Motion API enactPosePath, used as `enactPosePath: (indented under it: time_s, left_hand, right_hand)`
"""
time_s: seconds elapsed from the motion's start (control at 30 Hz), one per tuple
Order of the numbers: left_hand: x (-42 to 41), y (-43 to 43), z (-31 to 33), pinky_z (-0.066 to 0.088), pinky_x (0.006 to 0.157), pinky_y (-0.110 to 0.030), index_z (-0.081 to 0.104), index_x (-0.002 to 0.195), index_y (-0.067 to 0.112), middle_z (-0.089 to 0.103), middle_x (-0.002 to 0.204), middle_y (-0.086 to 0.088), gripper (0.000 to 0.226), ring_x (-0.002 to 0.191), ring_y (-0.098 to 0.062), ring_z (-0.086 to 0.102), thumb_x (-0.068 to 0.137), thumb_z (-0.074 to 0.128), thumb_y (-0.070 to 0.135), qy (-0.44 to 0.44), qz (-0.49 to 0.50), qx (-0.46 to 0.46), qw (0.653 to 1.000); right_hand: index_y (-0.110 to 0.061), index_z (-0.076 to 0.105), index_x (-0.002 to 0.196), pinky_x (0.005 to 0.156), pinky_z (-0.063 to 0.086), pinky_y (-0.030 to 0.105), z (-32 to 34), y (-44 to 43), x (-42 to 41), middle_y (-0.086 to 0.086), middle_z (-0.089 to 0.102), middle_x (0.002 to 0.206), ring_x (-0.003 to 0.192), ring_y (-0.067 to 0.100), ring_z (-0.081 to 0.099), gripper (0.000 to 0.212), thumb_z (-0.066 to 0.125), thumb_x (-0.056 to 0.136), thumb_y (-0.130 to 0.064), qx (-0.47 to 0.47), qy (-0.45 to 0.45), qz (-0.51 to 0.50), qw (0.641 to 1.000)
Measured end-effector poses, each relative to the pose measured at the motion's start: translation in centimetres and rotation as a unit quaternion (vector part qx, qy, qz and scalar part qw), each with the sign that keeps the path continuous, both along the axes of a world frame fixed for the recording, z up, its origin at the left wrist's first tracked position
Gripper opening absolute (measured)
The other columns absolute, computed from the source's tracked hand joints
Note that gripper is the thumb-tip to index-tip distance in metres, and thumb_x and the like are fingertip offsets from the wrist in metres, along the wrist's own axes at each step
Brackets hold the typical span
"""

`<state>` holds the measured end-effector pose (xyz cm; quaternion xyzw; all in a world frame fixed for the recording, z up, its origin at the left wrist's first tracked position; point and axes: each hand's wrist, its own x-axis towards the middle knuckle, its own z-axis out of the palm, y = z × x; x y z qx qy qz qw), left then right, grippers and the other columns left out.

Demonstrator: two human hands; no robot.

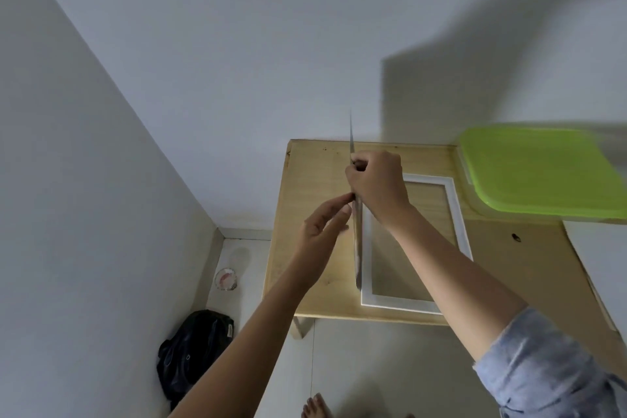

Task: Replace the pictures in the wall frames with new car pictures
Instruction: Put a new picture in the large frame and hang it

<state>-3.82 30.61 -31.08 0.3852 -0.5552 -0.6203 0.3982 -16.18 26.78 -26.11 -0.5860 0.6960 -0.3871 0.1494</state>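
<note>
Hands meet above a small wooden table (315,248) in a room corner, seen from the person's head looking down. Right hand (378,188) is closed in a fist-like grip on a thin flat sheet (356,248), prob. a picture or backing panel, held edge-on to the camera so it shows only as a narrow grey strip. Sheet's long axis runs near vertical in view, top end pointing up toward the wall, lower end pointing down toward the table's near edge; its face can't be made out. Left hand (324,226) sits just left of the sheet w/ fingers narrowly spread, fingertips (346,200) pinching or touching the sheet's edge right below the right hand. White frame (456,210), empty in the middle w/ wood showing through, lies flat on the table beneath the right forearm, long axis running front to back, its left rail just beside the sheet's lower end. Green plastic lid (539,170) rests at the table's far right corner. Blue sleeve (539,370) is rolled up on the right arm. On the floor at left: black bag (193,353) & a small round glass container (225,279) near the wall. Bare toes (315,407) show at bottom
</note>
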Motion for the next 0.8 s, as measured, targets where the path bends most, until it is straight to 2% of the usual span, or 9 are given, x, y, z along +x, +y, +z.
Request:
enactPosePath:
  time_s: [0.07, 0.13, 0.17, 0.23, 0.3, 0.43, 0.53, 0.6, 0.8]
  left_hand:
    - [-1.5, 0.1, 0.1, 0.048, 0.096, -0.027, 0.057, 0.123, 0.023, 0.060, 0.123, 0.010, 0.030, 0.114, -0.001, 0.054, 0.099, 0.040, 0.026, -0.002, -0.041, -0.008, 0.999]
    - [-3.5, 0.1, -0.6, 0.041, 0.103, -0.027, 0.058, 0.121, 0.024, 0.056, 0.127, 0.009, 0.030, 0.120, 0.000, 0.049, 0.098, 0.039, 0.029, -0.030, -0.061, -0.020, 0.998]
    - [-4.4, 0.2, -1.3, 0.037, 0.106, -0.026, 0.057, 0.122, 0.024, 0.053, 0.129, 0.010, 0.030, 0.121, 0.004, 0.045, 0.097, 0.041, 0.029, -0.059, -0.067, -0.028, 0.996]
    - [-6.6, 0.4, -3.0, 0.030, 0.110, -0.024, 0.053, 0.127, 0.022, 0.043, 0.136, 0.008, 0.031, 0.125, 0.008, 0.035, 0.097, 0.045, 0.024, -0.134, -0.090, -0.042, 0.986]
    - [-8.5, 0.9, -5.2, 0.025, 0.112, -0.027, 0.048, 0.133, 0.020, 0.034, 0.144, 0.004, 0.038, 0.134, -0.005, 0.028, 0.095, 0.050, 0.023, -0.227, -0.098, -0.085, 0.965]
    - [-10.8, 2.5, -8.9, 0.022, 0.114, -0.034, 0.041, 0.137, 0.024, 0.022, 0.152, 0.003, 0.043, 0.140, -0.016, 0.021, 0.094, 0.048, 0.032, -0.368, -0.111, -0.154, 0.910]
    - [-11.6, 3.4, -11.0, 0.011, 0.119, -0.043, 0.031, 0.142, 0.026, 0.008, 0.157, 0.003, 0.049, 0.145, -0.016, 0.004, 0.096, 0.039, 0.042, -0.462, -0.160, -0.183, 0.853]
    - [-12.0, 3.5, -11.9, -0.001, 0.118, -0.039, 0.024, 0.145, 0.027, 0.001, 0.158, 0.002, 0.052, 0.145, -0.015, -0.005, 0.097, 0.035, 0.043, -0.499, -0.180, -0.204, 0.823]
    - [-12.8, 2.2, -12.2, -0.005, 0.114, -0.032, 0.019, 0.147, 0.027, 0.000, 0.158, 0.002, 0.054, 0.145, -0.014, -0.007, 0.097, 0.035, 0.042, -0.507, -0.166, -0.227, 0.815]
  right_hand:
    - [-0.004, 0.043, 0.045, 0.044, 0.022, 0.015, 0.2, 0.7, -2.1, 0.004, 0.033, 0.042, 0.042, 0.015, 0.026, 0.031, 0.051, 0.075, 0.001, 0.003, -0.013, -0.024, 1.000]
    - [0.005, 0.060, 0.057, 0.043, 0.029, 0.020, 0.0, 1.6, -4.9, 0.012, 0.052, 0.047, 0.044, 0.021, 0.045, 0.018, 0.052, 0.073, 0.001, 0.003, -0.028, -0.064, 0.998]
    - [0.005, 0.068, 0.069, 0.046, 0.040, 0.024, -0.3, 2.3, -6.1, 0.017, 0.065, 0.059, 0.055, 0.026, 0.060, 0.016, 0.053, 0.073, 0.001, 0.003, -0.038, -0.083, 0.996]
    - [0.004, 0.070, 0.087, 0.064, 0.054, 0.037, -1.0, 4.0, -8.8, 0.019, 0.072, 0.085, 0.080, 0.029, 0.068, 0.020, 0.055, 0.075, 0.003, 0.012, -0.063, -0.123, 0.990]
    - [0.002, 0.071, 0.093, 0.074, 0.054, 0.042, -2.4, 5.8, -11.3, 0.015, 0.072, 0.092, 0.083, 0.029, 0.068, 0.023, 0.055, 0.077, 0.005, 0.037, -0.091, -0.161, 0.982]
    - [0.000, 0.067, 0.105, 0.079, 0.049, 0.026, -6.9, 8.9, -16.1, 0.014, 0.070, 0.103, 0.088, 0.019, 0.065, 0.025, 0.056, 0.082, 0.002, 0.125, -0.125, -0.209, 0.962]
    - [0.003, 0.068, 0.099, 0.085, 0.052, 0.040, -9.7, 10.5, -18.2, 0.022, 0.069, 0.099, 0.095, 0.035, 0.064, 0.023, 0.053, 0.082, 0.005, 0.172, -0.114, -0.213, 0.955]
    - [0.001, 0.064, 0.109, 0.092, 0.049, 0.041, -11.0, 11.0, -18.9, 0.020, 0.067, 0.108, 0.104, 0.036, 0.061, 0.030, 0.051, 0.083, 0.006, 0.208, -0.109, -0.191, 0.953]
    - [-0.004, 0.046, 0.133, 0.102, 0.036, 0.034, -14.2, 11.3, -18.9, 0.011, 0.045, 0.137, 0.132, 0.023, 0.034, 0.043, 0.049, 0.091, -0.014, 0.259, 0.074, -0.095, 0.958]
